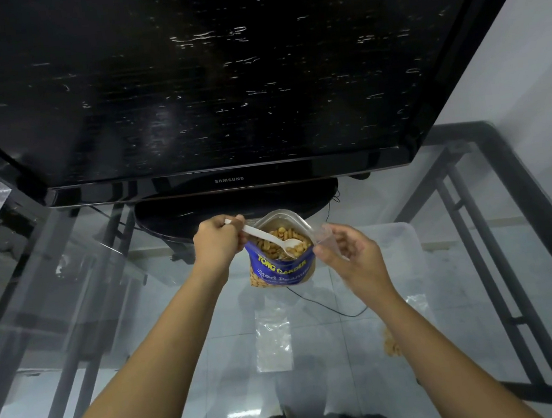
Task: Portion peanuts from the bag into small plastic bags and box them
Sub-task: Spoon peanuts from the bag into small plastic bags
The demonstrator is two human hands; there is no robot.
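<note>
An open blue peanut bag [281, 271] stands on the glass table, peanuts showing at its mouth. My left hand [218, 240] grips the handle of a white plastic spoon [271, 238], whose bowl lies over the peanuts inside the bag. Just right of the bag, my right hand [350, 252] pinches a small clear plastic bag [325, 237] held open beside the rim. A flat small clear bag [273, 342] lies on the glass nearer to me. Another small bag holding peanuts [392, 344] sits partly hidden behind my right forearm.
A large black television [206, 80] on a round base [237, 206] stands right behind the peanut bag. A clear plastic box [404, 239] sits on the glass table [142, 308] to the right. A black cable [326, 307] runs beneath the glass.
</note>
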